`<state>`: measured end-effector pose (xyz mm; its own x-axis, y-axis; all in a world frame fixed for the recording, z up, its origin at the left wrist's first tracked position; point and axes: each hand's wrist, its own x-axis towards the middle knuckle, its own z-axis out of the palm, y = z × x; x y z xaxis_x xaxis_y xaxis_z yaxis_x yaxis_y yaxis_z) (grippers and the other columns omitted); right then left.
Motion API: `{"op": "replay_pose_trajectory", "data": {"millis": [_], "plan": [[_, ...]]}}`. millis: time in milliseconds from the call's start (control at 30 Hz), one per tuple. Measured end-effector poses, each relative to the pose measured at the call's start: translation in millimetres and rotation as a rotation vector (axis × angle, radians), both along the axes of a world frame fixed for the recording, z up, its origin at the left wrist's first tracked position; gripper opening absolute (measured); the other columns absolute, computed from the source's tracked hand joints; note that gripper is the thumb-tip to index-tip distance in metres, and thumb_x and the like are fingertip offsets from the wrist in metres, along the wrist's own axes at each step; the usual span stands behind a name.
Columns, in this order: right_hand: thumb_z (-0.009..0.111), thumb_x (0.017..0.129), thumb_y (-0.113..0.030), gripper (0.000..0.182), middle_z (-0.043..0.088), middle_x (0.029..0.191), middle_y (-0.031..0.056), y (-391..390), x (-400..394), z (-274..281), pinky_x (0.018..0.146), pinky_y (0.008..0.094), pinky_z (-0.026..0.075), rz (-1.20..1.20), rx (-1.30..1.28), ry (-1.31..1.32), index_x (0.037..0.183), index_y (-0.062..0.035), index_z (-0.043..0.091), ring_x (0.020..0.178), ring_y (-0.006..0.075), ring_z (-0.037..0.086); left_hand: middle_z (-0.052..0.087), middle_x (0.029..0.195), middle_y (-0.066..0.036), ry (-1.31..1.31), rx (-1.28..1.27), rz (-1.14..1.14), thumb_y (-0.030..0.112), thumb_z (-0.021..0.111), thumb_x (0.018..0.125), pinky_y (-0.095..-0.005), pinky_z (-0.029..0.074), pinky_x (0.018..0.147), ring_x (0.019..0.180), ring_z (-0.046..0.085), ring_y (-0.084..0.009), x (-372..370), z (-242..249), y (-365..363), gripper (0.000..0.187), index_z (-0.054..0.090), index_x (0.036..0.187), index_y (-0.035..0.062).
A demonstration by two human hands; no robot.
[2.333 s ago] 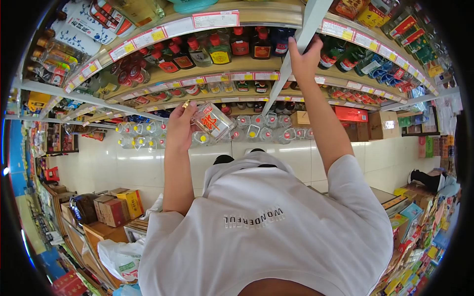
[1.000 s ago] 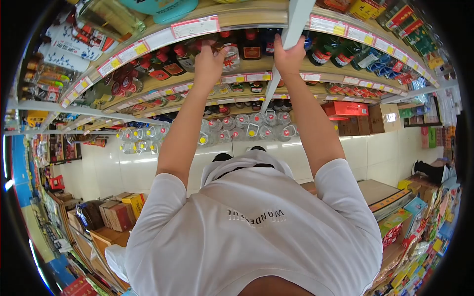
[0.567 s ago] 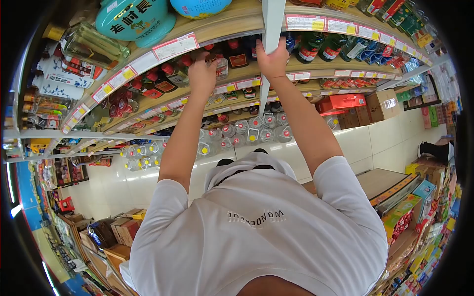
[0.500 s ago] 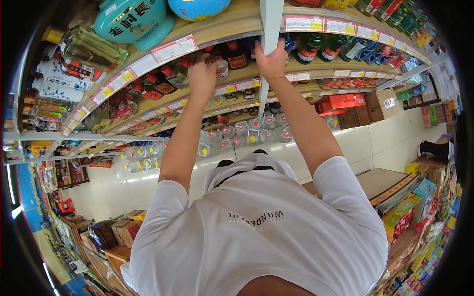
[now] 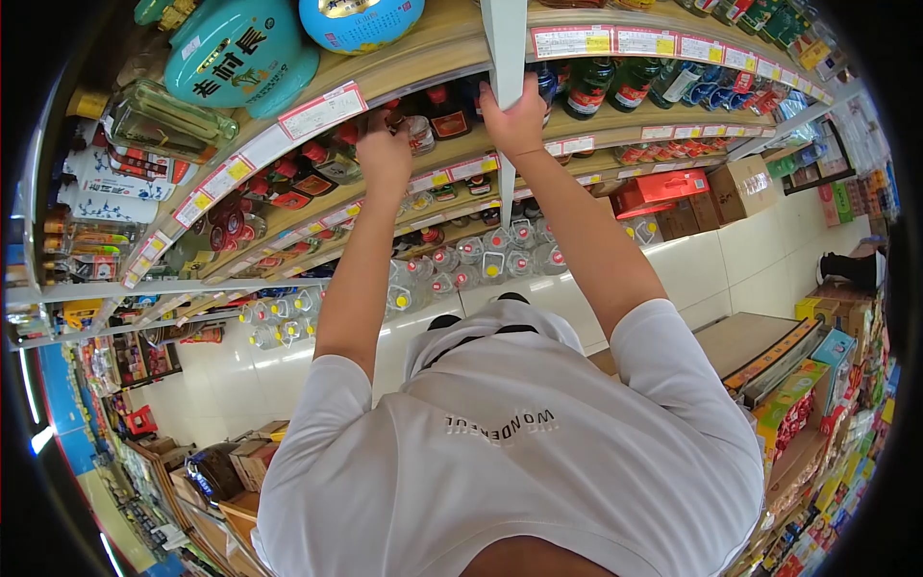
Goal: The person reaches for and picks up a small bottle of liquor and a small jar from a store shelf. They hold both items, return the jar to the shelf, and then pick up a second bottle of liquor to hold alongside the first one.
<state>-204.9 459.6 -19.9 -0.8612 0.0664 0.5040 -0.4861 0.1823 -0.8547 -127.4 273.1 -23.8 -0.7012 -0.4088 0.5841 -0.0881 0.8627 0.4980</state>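
Note:
My left hand (image 5: 385,154) reaches onto a bottle shelf, its fingers curled at the neck of a small clear glass bottle (image 5: 420,136). The fingertips and the bottle's top are partly hidden. Dark bottles with red caps (image 5: 310,181) stand to the left of this hand, and a dark bottle with an orange label (image 5: 449,123) stands to the right. My right hand (image 5: 514,117) is wrapped around a white shelf post (image 5: 505,43). Green bottles with red labels (image 5: 588,91) stand just right of that hand.
Overhead, a wooden shelf edge with price tags (image 5: 322,111) carries a large turquoise bottle (image 5: 240,58). Clear jugs (image 5: 468,252) with coloured caps stand on the floor below. A red box (image 5: 659,192) and cartons (image 5: 740,188) are at right. Stacked goods (image 5: 788,413) stand behind me.
The view has shifted slightly, so shelves and hands appear a little further left. Both hands keep nearly the same places, the left at the bottle and the right on the post.

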Motion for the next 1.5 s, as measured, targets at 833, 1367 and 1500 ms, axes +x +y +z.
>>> {"op": "replay_pose_trajectory", "data": {"millis": [833, 1367, 1500], "plan": [[0.075, 0.079, -0.026, 0.041, 0.068, 0.087, 0.0212, 0, 2, 2, 0.074, 0.0431, 0.053, -0.015, -0.010, 0.009, 0.101, -0.0006, 0.051, 0.083, 0.0403, 0.068, 0.064, 0.095, -0.020, -0.013, -0.017, -0.026, 0.007, 0.066, 0.085, -0.0497, 0.049, 0.074, 0.090, 0.062, -0.0403, 4, -8, -2, 0.029, 0.052, 0.108, -0.0032], [0.074, 0.080, -0.025, 0.039, 0.068, 0.086, 0.0218, 0, 4, 5, 0.073, 0.0432, 0.053, -0.024, -0.010, 0.019, 0.100, 0.0000, 0.051, 0.081, 0.0403, 0.068, 0.062, 0.103, -0.021, 0.016, 0.016, -0.017, 0.013, 0.067, 0.086, -0.0471, 0.049, 0.079, 0.092, 0.061, -0.0404, 16, -7, 5, 0.034, 0.058, 0.115, -0.0013], [0.074, 0.080, -0.025, 0.038, 0.068, 0.085, 0.0218, 0, 5, 7, 0.072, 0.0426, 0.054, -0.024, -0.010, 0.000, 0.098, 0.0000, 0.051, 0.081, 0.0399, 0.068, 0.063, 0.096, -0.019, 0.076, -0.006, 0.071, 0.012, 0.066, 0.086, -0.0442, 0.050, 0.080, 0.087, 0.063, -0.0367, 44, 16, 2, 0.028, 0.061, 0.110, -0.0012]]}}
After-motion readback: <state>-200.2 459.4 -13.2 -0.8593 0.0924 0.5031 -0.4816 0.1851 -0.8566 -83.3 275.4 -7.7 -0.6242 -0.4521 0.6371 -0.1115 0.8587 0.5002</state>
